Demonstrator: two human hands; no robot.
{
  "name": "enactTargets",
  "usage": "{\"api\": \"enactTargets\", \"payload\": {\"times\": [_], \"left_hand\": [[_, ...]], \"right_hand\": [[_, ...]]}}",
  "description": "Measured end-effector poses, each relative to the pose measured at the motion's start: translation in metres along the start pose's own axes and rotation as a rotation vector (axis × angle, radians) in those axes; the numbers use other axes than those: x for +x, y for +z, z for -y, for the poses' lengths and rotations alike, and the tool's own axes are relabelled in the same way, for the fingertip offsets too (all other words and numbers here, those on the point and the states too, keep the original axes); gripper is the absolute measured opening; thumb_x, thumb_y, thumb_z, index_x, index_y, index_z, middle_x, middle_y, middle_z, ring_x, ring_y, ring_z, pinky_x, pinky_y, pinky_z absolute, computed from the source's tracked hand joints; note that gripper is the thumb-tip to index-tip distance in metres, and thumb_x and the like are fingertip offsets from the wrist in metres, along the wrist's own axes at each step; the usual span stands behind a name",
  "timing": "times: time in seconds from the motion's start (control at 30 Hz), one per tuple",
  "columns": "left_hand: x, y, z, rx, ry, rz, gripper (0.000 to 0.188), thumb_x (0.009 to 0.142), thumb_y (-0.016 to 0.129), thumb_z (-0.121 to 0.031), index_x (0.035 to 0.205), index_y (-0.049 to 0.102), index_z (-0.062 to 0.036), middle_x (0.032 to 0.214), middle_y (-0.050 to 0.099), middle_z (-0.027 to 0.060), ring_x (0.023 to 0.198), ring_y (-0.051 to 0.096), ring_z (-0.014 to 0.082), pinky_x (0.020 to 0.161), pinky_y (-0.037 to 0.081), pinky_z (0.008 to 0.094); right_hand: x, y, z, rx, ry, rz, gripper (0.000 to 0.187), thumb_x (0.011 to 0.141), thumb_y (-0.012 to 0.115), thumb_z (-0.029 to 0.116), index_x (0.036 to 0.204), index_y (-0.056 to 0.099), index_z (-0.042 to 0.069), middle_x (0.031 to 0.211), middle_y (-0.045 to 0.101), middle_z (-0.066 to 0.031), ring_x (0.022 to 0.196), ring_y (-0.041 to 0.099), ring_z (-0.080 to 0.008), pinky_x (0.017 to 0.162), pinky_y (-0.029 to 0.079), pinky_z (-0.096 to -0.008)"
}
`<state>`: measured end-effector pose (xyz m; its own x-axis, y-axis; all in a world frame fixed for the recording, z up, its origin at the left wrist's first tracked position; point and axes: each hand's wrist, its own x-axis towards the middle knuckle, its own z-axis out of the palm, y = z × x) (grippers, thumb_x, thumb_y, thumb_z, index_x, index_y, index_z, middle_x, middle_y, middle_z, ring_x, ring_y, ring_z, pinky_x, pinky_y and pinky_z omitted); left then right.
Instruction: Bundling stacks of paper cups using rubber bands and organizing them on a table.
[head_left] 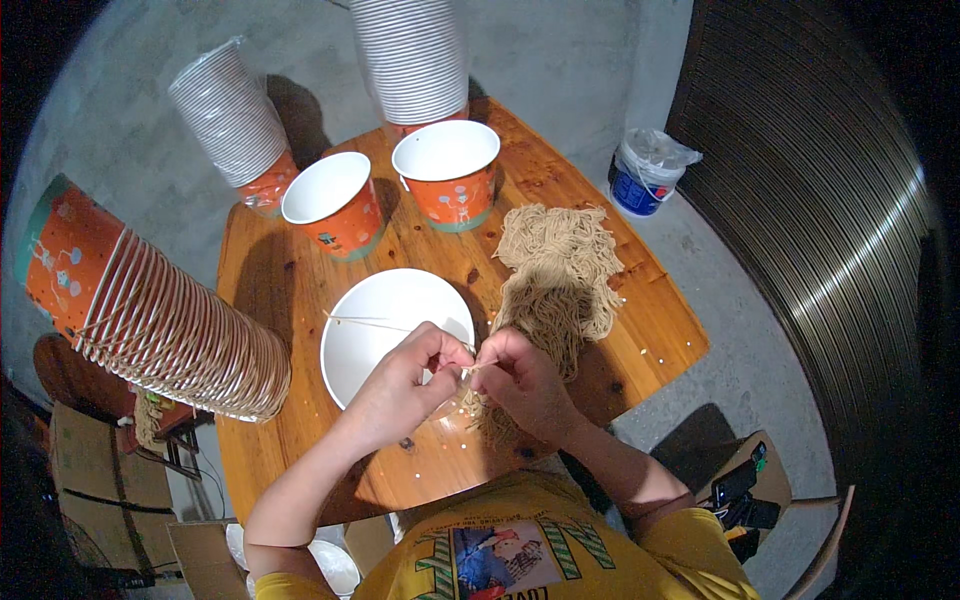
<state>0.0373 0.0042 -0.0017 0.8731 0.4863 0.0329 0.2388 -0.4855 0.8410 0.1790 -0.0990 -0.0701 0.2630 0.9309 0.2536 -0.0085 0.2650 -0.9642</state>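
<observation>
My left hand (408, 385) and my right hand (525, 385) meet above the near part of the wooden table, thumbs and fingertips pinched together. Between them they hold a thin beige cord (368, 321), whose loose end sticks out to the left over a white paper bucket (365, 345). That bucket stands just beyond and left of my fingers, its inside facing up. Beside my right hand lies a thick pile of beige cords (560, 270), partly covered by that hand. The exact crossing of the cord at my fingertips is too small to make out.
Two orange-and-white paper buckets, one left (335, 205) and one right (450, 175), stand farther back on the wooden table (640, 320). Tall bucket stacks rise behind (412, 60) and at left (190, 330), the left one strung with cord. A blue-and-white pail (645, 180) is on the floor.
</observation>
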Motion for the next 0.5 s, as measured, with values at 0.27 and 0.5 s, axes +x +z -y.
{"api": "enactTargets", "payload": {"times": [0.27,0.5], "left_hand": [[-0.001,0.0,0.003,-0.059,0.02,0.009,0.014,0.081,0.055,-0.004,0.094,0.056,-0.0007,0.087,0.054,0.0066,0.081,0.053,0.015,0.073,0.043,0.0269],[-0.001,-0.001,-0.005,-0.036,-0.018,0.032,0.013,0.079,0.056,-0.004,0.091,0.053,-0.0005,0.083,0.052,0.0048,0.077,0.051,0.0128,0.073,0.043,0.0262]], "right_hand": [[0.002,0.002,0.002,0.083,0.048,-0.004,0.004,0.088,0.049,0.005,0.086,0.047,0.006,0.073,0.053,-0.001,0.062,0.051,-0.0064,0.055,0.044,-0.0211],[0.004,0.001,0.005,0.091,0.064,0.01,0.004,0.089,0.049,0.007,0.086,0.048,0.006,0.074,0.053,-0.0006,0.063,0.051,-0.0066,0.055,0.044,-0.021]]}}
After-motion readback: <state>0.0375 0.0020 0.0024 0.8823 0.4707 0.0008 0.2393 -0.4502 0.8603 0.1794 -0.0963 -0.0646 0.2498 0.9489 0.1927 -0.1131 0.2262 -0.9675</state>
